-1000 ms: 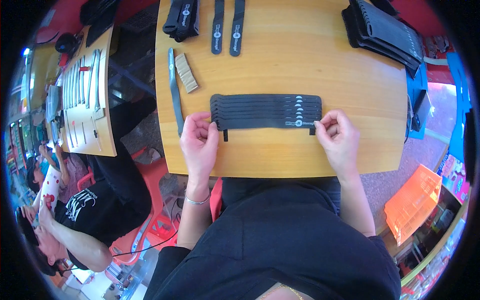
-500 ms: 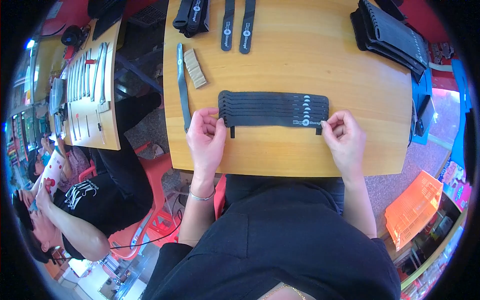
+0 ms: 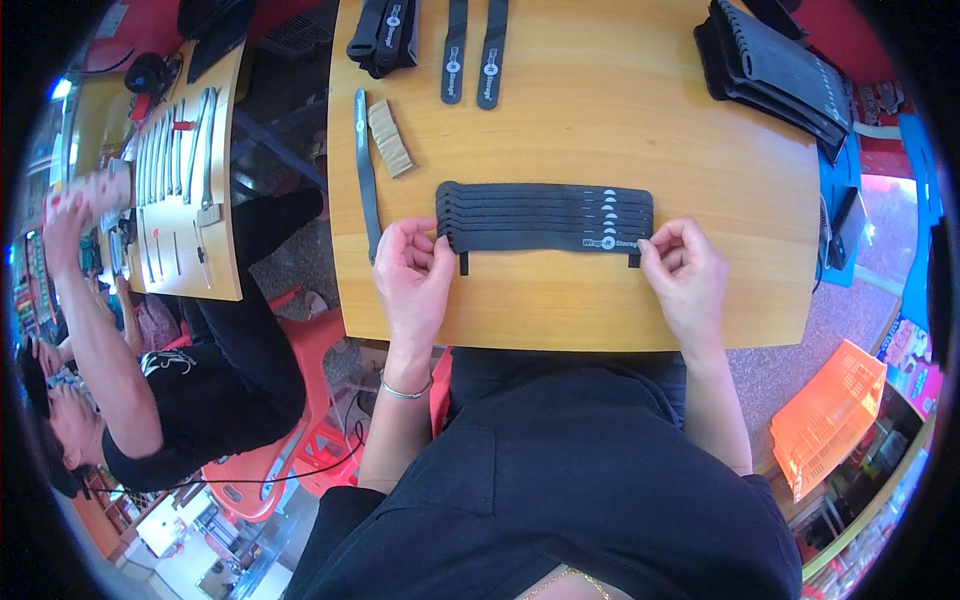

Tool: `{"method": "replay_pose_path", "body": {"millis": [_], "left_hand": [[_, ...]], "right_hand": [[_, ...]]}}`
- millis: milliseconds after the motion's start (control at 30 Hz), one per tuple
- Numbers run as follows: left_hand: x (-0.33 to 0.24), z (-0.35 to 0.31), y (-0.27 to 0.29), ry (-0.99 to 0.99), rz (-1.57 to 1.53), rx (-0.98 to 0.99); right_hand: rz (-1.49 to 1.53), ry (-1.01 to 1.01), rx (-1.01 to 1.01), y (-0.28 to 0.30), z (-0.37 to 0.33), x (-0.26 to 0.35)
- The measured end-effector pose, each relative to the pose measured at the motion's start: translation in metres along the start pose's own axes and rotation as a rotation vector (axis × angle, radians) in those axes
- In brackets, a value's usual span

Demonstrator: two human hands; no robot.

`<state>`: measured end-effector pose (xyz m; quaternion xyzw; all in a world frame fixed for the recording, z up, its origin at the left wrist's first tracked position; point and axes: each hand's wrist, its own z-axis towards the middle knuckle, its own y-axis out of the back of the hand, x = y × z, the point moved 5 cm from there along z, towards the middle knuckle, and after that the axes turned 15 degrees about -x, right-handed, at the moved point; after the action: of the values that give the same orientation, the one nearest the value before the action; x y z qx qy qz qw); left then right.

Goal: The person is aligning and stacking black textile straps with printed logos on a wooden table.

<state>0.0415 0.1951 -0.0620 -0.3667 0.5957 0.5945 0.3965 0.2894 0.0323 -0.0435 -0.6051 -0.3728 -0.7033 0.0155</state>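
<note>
A fanned row of black hook-and-loop straps (image 3: 545,210) lies crosswise on the wooden table (image 3: 600,310), each strap overlapping the one behind it. My left hand (image 3: 414,275) pinches the left end of the nearest strap between thumb and forefinger. At its right end, my right hand (image 3: 685,270) holds the same strap in a pinch. Short dark tabs stick out below the row near both hands. The undersides of the straps are hidden.
Left of the row lie a single grey strap (image 3: 366,170) and a ridged tan strip (image 3: 389,140). Two straps and a black bundle (image 3: 384,40) sit at the back; stacked straps (image 3: 775,75) at back right. A co-worker (image 3: 190,400) sits left. An orange basket (image 3: 828,415) stands at right.
My hands keep their pinch on the strap, with the right hand shifted very slightly left. The co-worker's arm has swung up and forward toward the other table.
</note>
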Motion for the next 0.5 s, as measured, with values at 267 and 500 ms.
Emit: {"method": "replay_pose_path", "body": {"millis": [267,500], "left_hand": [[-0.004,-0.010,0.005,0.082,-0.216,-0.085],[-0.062,-0.044,-0.022,-0.794,0.272,0.245]], "right_hand": [[-0.010,0.008,0.002,0.000,0.001,0.004],[-0.023,0.013,0.002,0.002,0.001,0.004]]}}
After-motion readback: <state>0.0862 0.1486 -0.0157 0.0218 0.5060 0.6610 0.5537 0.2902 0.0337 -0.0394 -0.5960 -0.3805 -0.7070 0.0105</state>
